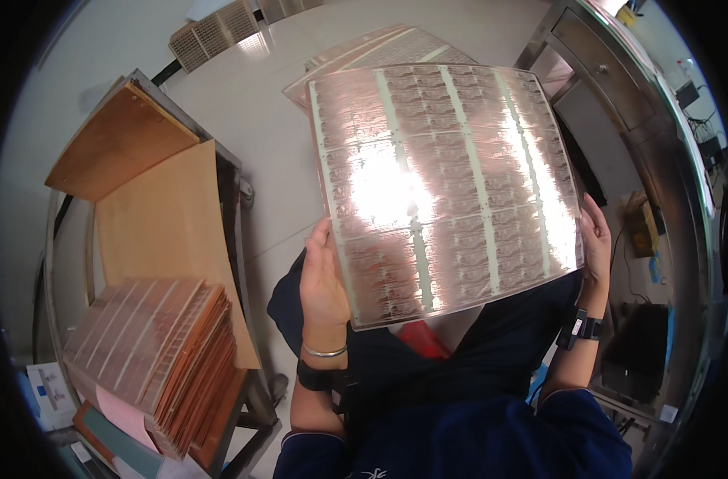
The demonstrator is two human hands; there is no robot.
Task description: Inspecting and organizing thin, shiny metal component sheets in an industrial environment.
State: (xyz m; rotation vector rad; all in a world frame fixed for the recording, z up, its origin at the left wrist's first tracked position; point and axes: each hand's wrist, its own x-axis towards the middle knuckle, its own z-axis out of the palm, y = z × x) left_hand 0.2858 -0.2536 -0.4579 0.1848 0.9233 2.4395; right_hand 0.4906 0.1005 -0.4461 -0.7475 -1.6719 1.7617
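Coppery patterned panel (451, 191) sits raised over the lap (503, 331), its side edges clasped in the grip of left hand (324, 275) and right hand (595, 239); seemingly a handling step, any move calling for even support.

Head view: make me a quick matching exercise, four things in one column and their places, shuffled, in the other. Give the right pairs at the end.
Things
1. Large copper-coloured panel
2. Metal bangle
3. Pile of panels
4. Drawer

Places
A. Upper right of the view
B. Around the left wrist
C. Between the left hand and the right hand
D. Lower left of the view

Right pairs: 1-C, 2-B, 3-D, 4-A
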